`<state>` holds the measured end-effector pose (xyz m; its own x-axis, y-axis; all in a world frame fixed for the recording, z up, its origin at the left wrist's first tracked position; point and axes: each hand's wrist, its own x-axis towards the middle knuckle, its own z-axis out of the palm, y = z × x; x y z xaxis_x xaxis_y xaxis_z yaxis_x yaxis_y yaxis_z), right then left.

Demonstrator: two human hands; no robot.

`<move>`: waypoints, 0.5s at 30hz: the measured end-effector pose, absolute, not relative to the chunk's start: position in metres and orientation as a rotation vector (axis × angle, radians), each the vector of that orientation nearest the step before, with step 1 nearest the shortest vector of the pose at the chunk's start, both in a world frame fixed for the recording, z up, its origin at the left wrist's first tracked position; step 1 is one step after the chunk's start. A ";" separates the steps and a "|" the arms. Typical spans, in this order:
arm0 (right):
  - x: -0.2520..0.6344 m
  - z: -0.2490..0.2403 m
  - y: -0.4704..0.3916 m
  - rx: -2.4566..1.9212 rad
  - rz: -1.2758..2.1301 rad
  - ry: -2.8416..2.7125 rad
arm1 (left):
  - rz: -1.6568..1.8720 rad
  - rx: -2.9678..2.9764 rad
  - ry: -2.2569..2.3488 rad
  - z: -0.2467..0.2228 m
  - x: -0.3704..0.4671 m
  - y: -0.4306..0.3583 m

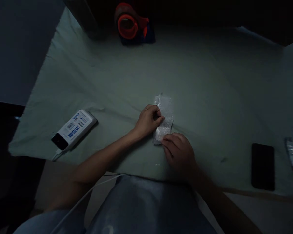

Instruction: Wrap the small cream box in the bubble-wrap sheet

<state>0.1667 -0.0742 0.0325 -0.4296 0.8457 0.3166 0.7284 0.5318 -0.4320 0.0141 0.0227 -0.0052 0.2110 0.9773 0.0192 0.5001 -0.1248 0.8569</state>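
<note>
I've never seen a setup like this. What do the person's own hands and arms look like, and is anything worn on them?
The left hand and right hand are ungloved. What looks like a small ring glints on the left one. The left forearm and right forearm show no sleeve or watch. A thin white cable passes by the left forearm.
</note>
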 end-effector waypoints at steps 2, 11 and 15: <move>0.169 0.027 -0.073 -1.223 0.302 -2.258 | 0.787 1.800 1.320 -0.005 0.012 0.024; 0.170 0.016 -0.066 -1.036 0.157 -2.311 | 0.754 2.094 1.134 -0.014 0.004 0.033; 0.169 0.014 -0.063 -1.044 0.108 -2.320 | 0.720 2.256 1.124 -0.018 -0.001 0.040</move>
<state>0.1692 -0.0632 0.0142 -0.5207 0.7066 0.4792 0.6592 0.6894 -0.3002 -0.0007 0.0398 -0.0181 0.5155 0.8259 0.2282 0.5526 -0.5240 0.6481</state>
